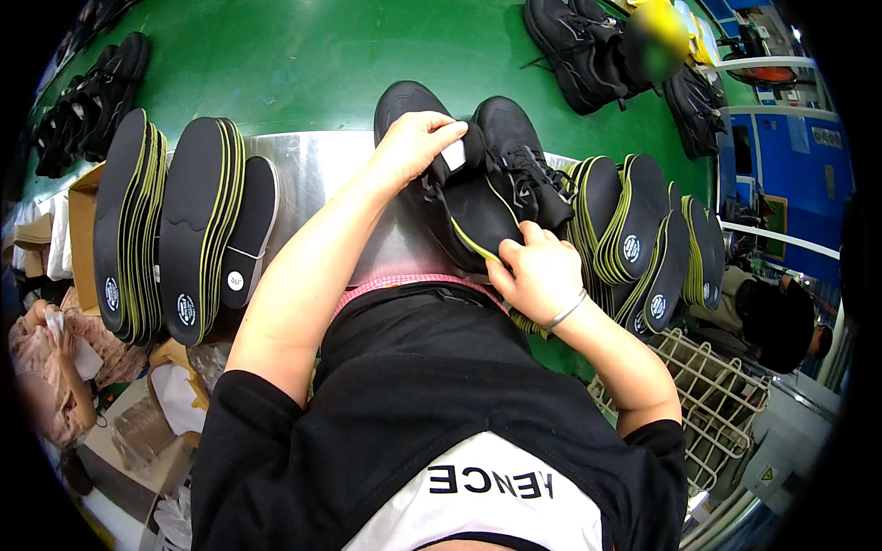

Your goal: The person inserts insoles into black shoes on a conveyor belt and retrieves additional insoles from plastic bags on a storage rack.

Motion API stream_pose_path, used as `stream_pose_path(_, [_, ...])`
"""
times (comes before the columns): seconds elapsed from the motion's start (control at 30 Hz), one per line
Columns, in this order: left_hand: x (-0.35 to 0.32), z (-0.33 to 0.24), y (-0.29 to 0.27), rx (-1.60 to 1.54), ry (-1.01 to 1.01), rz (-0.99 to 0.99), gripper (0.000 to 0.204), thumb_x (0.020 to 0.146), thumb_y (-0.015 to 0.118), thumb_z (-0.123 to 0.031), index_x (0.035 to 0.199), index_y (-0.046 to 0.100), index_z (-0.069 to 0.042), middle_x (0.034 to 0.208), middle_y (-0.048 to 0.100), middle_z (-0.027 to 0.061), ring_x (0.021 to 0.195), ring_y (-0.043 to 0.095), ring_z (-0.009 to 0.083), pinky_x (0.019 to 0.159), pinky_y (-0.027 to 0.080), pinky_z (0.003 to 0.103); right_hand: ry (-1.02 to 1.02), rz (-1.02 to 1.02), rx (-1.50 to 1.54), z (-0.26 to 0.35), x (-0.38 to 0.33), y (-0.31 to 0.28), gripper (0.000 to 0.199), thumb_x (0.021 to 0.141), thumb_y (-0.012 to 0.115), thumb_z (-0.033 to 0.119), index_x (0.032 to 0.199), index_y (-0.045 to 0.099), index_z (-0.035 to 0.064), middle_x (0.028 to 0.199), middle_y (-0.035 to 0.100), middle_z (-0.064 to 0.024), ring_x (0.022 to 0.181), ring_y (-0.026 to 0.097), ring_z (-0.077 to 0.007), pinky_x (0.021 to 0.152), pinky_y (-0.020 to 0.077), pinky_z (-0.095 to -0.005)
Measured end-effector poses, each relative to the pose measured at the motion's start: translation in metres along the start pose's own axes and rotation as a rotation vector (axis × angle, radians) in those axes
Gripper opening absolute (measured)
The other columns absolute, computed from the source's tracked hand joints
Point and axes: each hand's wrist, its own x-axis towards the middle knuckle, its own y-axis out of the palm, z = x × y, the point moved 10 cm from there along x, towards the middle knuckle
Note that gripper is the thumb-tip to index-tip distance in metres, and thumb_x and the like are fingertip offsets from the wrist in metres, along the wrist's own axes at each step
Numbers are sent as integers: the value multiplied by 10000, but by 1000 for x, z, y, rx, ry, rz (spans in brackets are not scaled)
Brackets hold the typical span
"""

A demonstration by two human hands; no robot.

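My left hand (415,144) grips the heel opening and tongue of a black shoe (439,174) that lies on the metal worktop (317,174). My right hand (540,274) pinches a black insole with a yellow-green edge (478,225), whose front end is inside that shoe. A second black laced shoe (525,161) lies right beside the first one, touching it.
Stacks of black insoles stand on edge at the left (175,230) and at the right (634,243). More black shoes lie on the green belt at top left (92,101) and top right (588,46). A wire basket (707,404) is at lower right. Another person sits at lower left (46,367).
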Motion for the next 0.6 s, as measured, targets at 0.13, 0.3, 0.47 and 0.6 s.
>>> stream_pose_path(0.13, [1,2,0,-4,-16,8,325,763,591,-279,908,604,12,823,619,84,762,554,127,705,425,259,-29,-10,20,7,25,11,194,729,532,248,660,596,78,714,516,-95,666,555,-239,566,460,-359])
stream_pose_path(0.3, [0,0,3,3,-24,27,300,777,594,-252,914,597,16,842,604,43,790,524,94,724,413,233,-40,-46,9,13,62,46,171,705,502,193,672,613,67,731,550,-132,656,568,-257,573,473,-355])
stream_pose_path(0.47, [-3,-5,-1,15,48,-51,330,753,590,-285,886,605,17,749,615,87,684,551,129,646,428,266,-97,33,-50,15,67,72,161,717,466,116,734,615,58,769,557,-151,683,585,-261,591,483,-339])
stream_pose_path(0.6, [-3,-9,0,21,75,-52,331,754,586,-290,888,604,13,747,614,93,684,555,131,645,429,263,-41,212,5,8,74,90,162,670,490,112,770,603,51,831,550,-199,717,581,-297,647,471,-372])
